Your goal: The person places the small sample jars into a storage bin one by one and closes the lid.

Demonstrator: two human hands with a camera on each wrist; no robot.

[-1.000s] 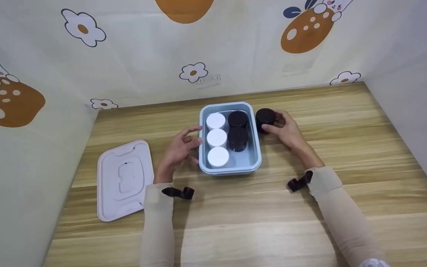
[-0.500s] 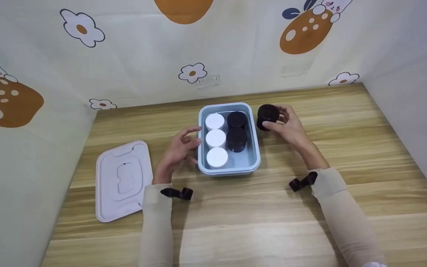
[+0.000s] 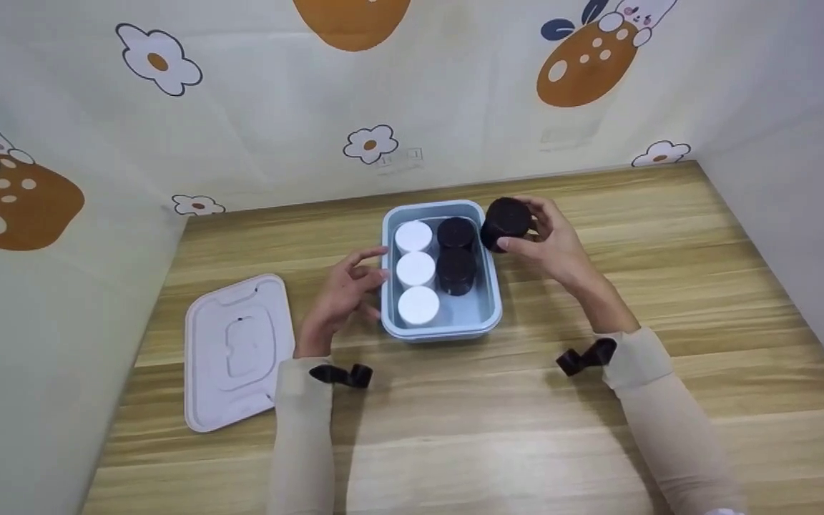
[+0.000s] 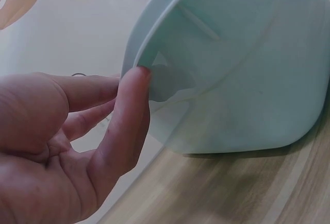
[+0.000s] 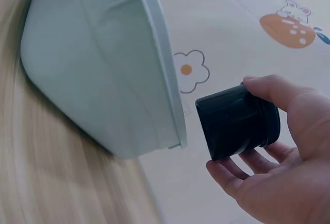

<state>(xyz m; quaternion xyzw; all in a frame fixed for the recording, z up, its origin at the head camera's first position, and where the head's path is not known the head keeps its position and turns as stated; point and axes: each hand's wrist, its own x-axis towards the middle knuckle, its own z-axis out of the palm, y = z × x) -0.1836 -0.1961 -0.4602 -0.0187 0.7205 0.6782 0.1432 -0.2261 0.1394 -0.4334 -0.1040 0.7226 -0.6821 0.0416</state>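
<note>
My right hand (image 3: pixel 551 242) grips a black jar (image 3: pixel 506 217) between thumb and fingers, up at the right rim of a light blue plastic box (image 3: pixel 494 315). In the right wrist view the jar (image 5: pixel 234 123) is tilted, raised near the height of the box's rim (image 5: pixel 170 74). My left hand (image 3: pixel 346 290) touches the box's left side, its fingertips (image 4: pixel 136 77) right at the rim in the left wrist view. Inside the box, several white-lidded jars (image 3: pixel 416 270) form the left column. Two black jars (image 3: pixel 457 268) stand at the back of the right column.
A pale flat lid (image 3: pixel 240 357) lies on the wooden table (image 3: pixel 455 429) to the left, partly behind the left sleeve (image 3: pixel 305 429). A patterned wall covering (image 3: pixel 269 107) rises behind the table and at both sides. Each wrist carries a small black camera mount (image 3: pixel 344 375).
The right hand has lifted the black jar from beside the box and brought it left to the rim. The left hand stays at the box's side.
</note>
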